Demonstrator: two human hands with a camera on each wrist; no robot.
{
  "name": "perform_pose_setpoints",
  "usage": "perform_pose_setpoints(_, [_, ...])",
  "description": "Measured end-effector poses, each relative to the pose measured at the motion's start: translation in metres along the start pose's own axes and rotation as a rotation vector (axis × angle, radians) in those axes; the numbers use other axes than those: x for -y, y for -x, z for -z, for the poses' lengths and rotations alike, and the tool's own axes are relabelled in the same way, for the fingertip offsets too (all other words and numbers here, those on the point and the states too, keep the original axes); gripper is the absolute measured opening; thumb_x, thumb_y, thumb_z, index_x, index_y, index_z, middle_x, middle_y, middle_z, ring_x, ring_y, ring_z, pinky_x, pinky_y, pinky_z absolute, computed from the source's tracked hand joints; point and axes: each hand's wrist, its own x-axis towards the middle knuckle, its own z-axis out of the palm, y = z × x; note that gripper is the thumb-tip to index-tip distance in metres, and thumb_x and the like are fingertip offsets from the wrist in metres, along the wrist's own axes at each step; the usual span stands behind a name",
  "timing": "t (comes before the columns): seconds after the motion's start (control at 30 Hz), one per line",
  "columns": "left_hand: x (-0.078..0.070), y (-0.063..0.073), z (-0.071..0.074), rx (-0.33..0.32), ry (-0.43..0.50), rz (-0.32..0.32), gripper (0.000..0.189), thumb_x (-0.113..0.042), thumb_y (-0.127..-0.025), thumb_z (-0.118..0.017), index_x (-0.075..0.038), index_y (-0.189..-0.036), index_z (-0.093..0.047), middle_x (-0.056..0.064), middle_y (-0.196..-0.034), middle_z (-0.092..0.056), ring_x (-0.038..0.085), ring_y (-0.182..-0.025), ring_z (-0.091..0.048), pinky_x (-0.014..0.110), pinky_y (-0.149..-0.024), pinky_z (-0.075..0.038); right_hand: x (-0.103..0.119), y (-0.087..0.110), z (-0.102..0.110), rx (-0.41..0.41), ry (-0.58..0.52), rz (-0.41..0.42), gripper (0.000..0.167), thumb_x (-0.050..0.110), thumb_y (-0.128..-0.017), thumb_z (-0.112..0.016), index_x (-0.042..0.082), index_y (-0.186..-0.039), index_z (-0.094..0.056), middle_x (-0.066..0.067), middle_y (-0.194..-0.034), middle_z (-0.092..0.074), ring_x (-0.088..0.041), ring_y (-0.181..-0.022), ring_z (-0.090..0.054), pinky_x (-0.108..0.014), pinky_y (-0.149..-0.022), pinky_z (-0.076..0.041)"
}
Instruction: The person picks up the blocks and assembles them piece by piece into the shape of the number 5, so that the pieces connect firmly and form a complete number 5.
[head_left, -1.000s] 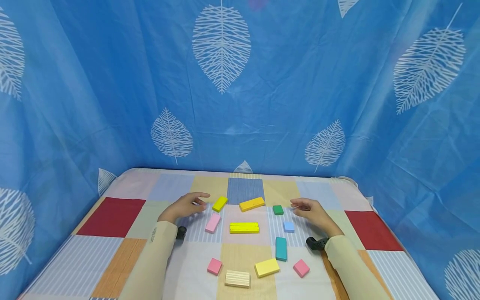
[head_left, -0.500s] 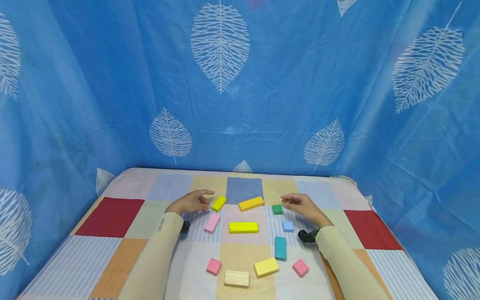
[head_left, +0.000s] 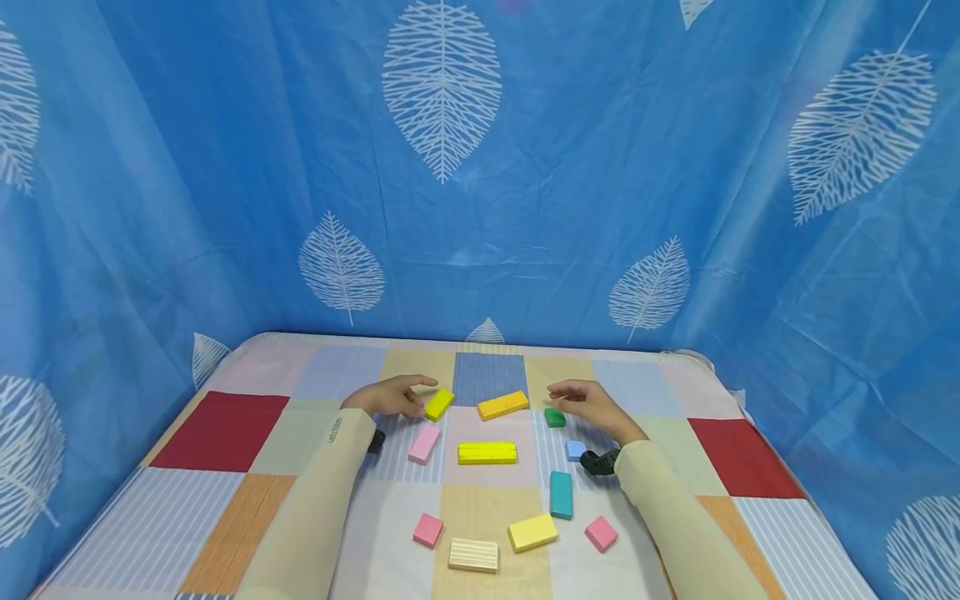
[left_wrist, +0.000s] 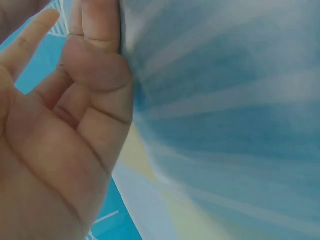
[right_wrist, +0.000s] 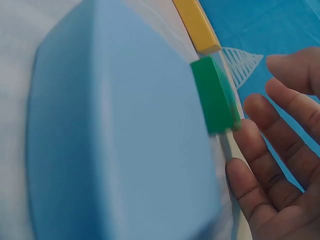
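My left hand [head_left: 389, 397] is over the cloth at the left, index finger reaching out and the other fingers loosely bent. Its fingertips come right up to a small yellow block [head_left: 439, 404]; a pink block [head_left: 424, 444] lies just below it. In the left wrist view the palm shows, with no block in sight. My right hand [head_left: 597, 406] hovers with relaxed fingers, partly covering a green block [head_left: 555, 418]. The right wrist view has the fingertips beside that green block [right_wrist: 214, 95], and a light blue block [right_wrist: 150, 135] looms close to the camera.
An orange block [head_left: 502, 406] and a bright yellow block [head_left: 487, 453] lie between the hands. Nearer me are a teal block [head_left: 561, 495], two pink-red blocks, a pale yellow block [head_left: 532, 533] and a ridged wooden block [head_left: 473, 555]. A blue curtain [head_left: 480, 208] hangs behind the patchwork cloth.
Both hands have moved inward and slightly away from me, the left to the small yellow block, the right over the green block. The blocks lie where they were.
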Motion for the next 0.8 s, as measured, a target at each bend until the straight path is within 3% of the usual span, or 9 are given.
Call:
perform_pose_setpoints(0.1, [-0.002,-0.002,0.000,0.015,-0.020,0.009,0.068,-0.005,-0.099,-0.076,-0.015,-0.162,-0.050,0.009,-0.115,-0.066,0.023,-0.101,-0.058,0.032,-0.088,-0.051,0.005,-0.003,-0.004,0.009,-0.010,0.000,0.038,0.006,-0.106,-0.067,-0.014,-0.138,-0.063,-0.030,-0.133,-0.068,-0.044,-0.122,-0.065,-0.056,-0.106,-0.053])
perform_pose_setpoints(0.47, [-0.006,-0.009,0.002,0.071,-0.041,0.014,0.069,-0.004,-0.100,-0.074,-0.013,-0.163,-0.048,0.010,-0.106,-0.064,0.023,-0.095,-0.058,0.030,-0.082,-0.049,0.010,-0.022,-0.011,0.050,0.051,0.006,0.038,0.009,-0.105,-0.070,-0.010,-0.138,-0.066,-0.026,-0.130,-0.071,-0.041,-0.120,-0.066,-0.054,-0.107,-0.053])
perform_pose_setpoints(0.7, [-0.009,-0.007,0.001,0.076,-0.044,0.046,0.065,-0.009,-0.101,-0.074,-0.018,-0.162,-0.051,0.012,-0.121,-0.061,0.027,-0.109,-0.055,0.030,-0.088,-0.051,0.011,-0.031,-0.016,0.098,0.041,0.028,0.038,0.002,-0.103,-0.069,-0.011,-0.137,-0.066,-0.026,-0.129,-0.071,-0.036,-0.115,-0.067,-0.050,-0.104,-0.054])
perform_pose_setpoints(0.8, [-0.007,-0.009,0.001,0.073,-0.039,0.043,0.065,-0.009,-0.101,-0.075,-0.018,-0.162,-0.052,0.013,-0.118,-0.060,0.027,-0.108,-0.055,0.031,-0.087,-0.050,0.012,-0.034,-0.018,0.133,0.030,0.035,0.039,0.000,-0.102,-0.068,-0.013,-0.138,-0.064,-0.027,-0.127,-0.070,-0.034,-0.113,-0.067,-0.047,-0.101,-0.056])
